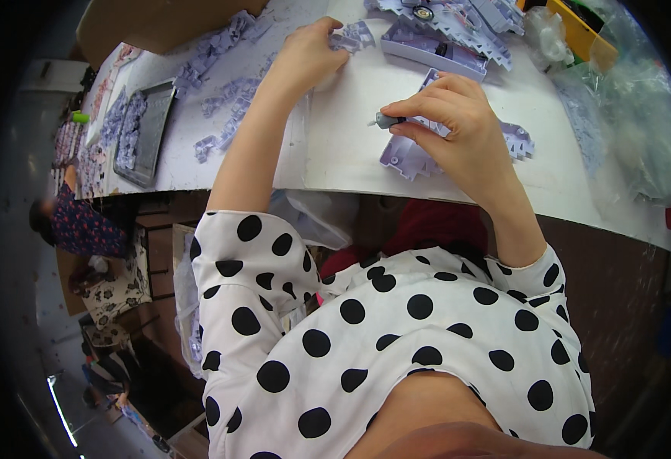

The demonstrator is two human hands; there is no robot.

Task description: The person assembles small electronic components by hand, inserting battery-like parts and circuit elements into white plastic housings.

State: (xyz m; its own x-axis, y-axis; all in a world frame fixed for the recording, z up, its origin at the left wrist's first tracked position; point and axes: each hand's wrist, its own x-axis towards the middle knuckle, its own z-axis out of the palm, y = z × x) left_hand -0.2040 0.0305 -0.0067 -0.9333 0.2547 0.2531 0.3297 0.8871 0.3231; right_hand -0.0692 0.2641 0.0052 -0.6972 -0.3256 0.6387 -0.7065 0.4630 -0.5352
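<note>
Polka-dot blouse point(396, 336) fills our lower view, nearest the camera, white with black spots, both forearms rising out of it toward the white table point(351, 153)

Table carries, in order of bulk: a crumpled clear plastic bag point(641, 130) on our right, a dark tray point(148, 130) of pale lilac parts far left, a lilac toothed plastic frame point(458, 34) at the top edge, loose lilac plastic bits point(228, 107) strewn between tray and left arm

Our right hand point(458, 130) sits over a lilac plastic piece point(408, 157) that lies flat on the table just under and behind the knuckles. Fingers clenched, thumb and forefinger pinching a small grey motor point(387, 120). Its long axis runs roughly level, left to right, with a thin shaft tip pointing out to our left, away from the palm. Plastic piece touches the underside of the hand; whether the motor is already seated in it, we cannot tell, fingers hide the joint

Our left hand point(308, 53) is well apart, farther up the table, fingers curled down onto a small lilac part point(354, 34) at the fingertips; a true grip or only a press, cannot tell

Right hand is clearly the nearer one to the motor; shaft end faces the gap between the two hands

Another person in dark patterned clothing point(83, 226) at far left, below table level
</note>
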